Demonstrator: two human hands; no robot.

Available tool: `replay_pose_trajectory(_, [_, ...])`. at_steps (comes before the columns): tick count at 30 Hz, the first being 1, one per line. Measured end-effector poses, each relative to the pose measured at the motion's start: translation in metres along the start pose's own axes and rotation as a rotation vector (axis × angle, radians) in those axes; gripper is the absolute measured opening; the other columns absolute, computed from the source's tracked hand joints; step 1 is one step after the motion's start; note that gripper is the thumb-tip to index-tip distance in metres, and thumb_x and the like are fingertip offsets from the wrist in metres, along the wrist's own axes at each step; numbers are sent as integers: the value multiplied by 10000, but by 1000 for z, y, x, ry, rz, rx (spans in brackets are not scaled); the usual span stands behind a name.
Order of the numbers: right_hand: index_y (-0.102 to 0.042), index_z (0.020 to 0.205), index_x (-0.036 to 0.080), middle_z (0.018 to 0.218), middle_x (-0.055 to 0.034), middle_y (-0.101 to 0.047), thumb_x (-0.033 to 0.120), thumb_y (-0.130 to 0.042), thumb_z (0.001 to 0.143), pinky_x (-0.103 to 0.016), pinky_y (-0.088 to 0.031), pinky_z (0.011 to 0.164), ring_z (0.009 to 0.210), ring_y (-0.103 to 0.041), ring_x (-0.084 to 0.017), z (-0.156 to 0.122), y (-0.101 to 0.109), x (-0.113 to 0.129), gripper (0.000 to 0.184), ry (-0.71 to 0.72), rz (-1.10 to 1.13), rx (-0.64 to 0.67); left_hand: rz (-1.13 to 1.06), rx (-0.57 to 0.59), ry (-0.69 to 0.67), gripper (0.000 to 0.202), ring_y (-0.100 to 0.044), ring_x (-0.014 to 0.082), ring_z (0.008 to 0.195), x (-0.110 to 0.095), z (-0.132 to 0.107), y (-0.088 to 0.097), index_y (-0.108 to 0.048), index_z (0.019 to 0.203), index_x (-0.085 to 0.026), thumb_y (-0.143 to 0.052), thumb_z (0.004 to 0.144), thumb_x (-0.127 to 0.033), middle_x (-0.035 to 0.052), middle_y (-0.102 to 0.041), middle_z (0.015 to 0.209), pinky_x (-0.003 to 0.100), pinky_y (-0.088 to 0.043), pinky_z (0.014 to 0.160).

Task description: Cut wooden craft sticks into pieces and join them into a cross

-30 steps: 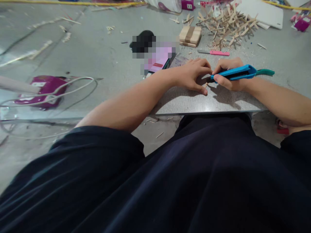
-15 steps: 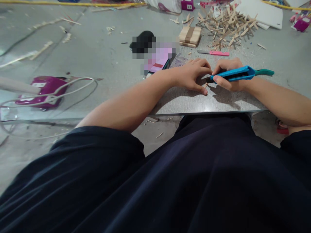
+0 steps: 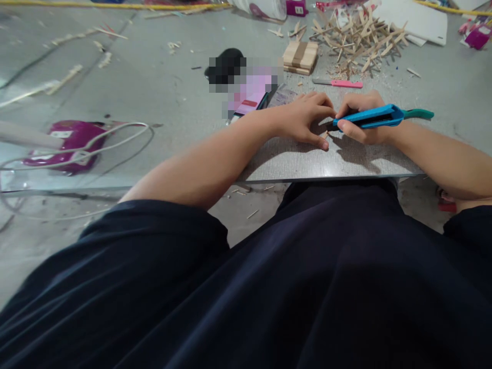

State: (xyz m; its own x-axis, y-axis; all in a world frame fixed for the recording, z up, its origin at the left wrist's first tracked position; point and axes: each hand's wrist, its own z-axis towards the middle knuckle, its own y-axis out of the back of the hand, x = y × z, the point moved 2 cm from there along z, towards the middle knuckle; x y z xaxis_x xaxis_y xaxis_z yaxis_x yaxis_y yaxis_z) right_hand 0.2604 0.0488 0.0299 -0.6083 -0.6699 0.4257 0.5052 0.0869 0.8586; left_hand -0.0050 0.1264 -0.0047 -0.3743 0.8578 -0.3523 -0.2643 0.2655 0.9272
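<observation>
My right hand (image 3: 362, 119) is closed round a blue hand tool (image 3: 374, 117) with a dark, narrow tip and a teal tail that sticks out to the right. The tip points left and down at a small piece of wood (image 3: 326, 135) on the table. Around that piece my left hand (image 3: 307, 120) lies low over the tabletop with fingers and thumb apart. The thumb is close beside the wood; whether it presses on it I cannot tell. Part of the wood is hidden by the hand.
A pink-handled knife (image 3: 346, 84) lies beyond my hands, near a banded stack of wooden sticks (image 3: 300, 56) and a heap of crossed sticks (image 3: 361, 38). A phone (image 3: 251, 95) and a black mouse (image 3: 226, 66) are left of these. A purple box (image 3: 77, 146) and white cable stand farther left.
</observation>
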Motion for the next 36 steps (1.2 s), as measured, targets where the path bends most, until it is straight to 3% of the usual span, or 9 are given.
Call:
replay_pose_trajectory(6, [-793,1124,323,1069,-88,-934,642,-705,1080,-552,-735,1015,936,-837,-333,1,-2,-1,334,66,21,-38,24,7,11,766,-666,507,1559,-1,0,0,-856,1604,-372,-904,941,-754,171,-768,1623,697,-516,1393])
replay_pose_trajectory(9, [-806,1155,324,1103,-95,-935,660,-698,1110,-558,-733,1057,984,-852,-343,0,-2,-4,356,67,22,-19,32,12,8,763,-670,503,1560,-1,0,0,-855,1606,-371,-894,946,-753,170,-772,1610,690,-516,1398])
replay_pose_trajectory(12, [-814,1186,337,1155,-94,-939,725,-697,1134,-555,-716,1083,1025,-857,-353,0,-2,-5,409,39,21,4,35,21,14,772,-657,501,1581,-1,1,0,-842,1619,-392,-900,943,-760,156,-786,1588,689,-492,1428])
replay_pose_trajectory(18, [-853,1225,353,1071,-70,-935,900,-725,1050,-533,-689,1029,1031,-824,-350,2,-3,-3,589,-10,-8,36,24,12,23,753,-669,511,1567,-2,2,-1,-861,1580,-383,-895,925,-751,161,-789,1566,692,-492,1406])
replay_pose_trajectory(27, [-878,1280,329,994,-74,-915,637,-708,1049,-519,-693,917,889,-862,-362,4,-6,-6,421,72,-142,26,1,-23,-10,656,-692,508,1523,-2,2,-1,-896,1485,-393,-918,925,-734,148,-812,1469,707,-504,1362])
replay_pose_trajectory(33, [-881,1365,284,992,-83,-916,643,-687,1098,-497,-686,939,907,-861,-346,3,-11,-15,488,149,-166,11,16,-3,33,688,-676,525,1545,-6,2,-1,-873,1490,-353,-885,949,-778,182,-774,1594,716,-498,1371])
replay_pose_trajectory(36, [-877,1373,323,966,-63,-908,658,-746,1096,-487,-684,948,955,-876,-360,3,-12,-19,454,123,-173,17,18,-1,40,682,-673,520,1559,-6,2,-3,-861,1490,-351,-878,958,-776,177,-763,1610,700,-487,1391])
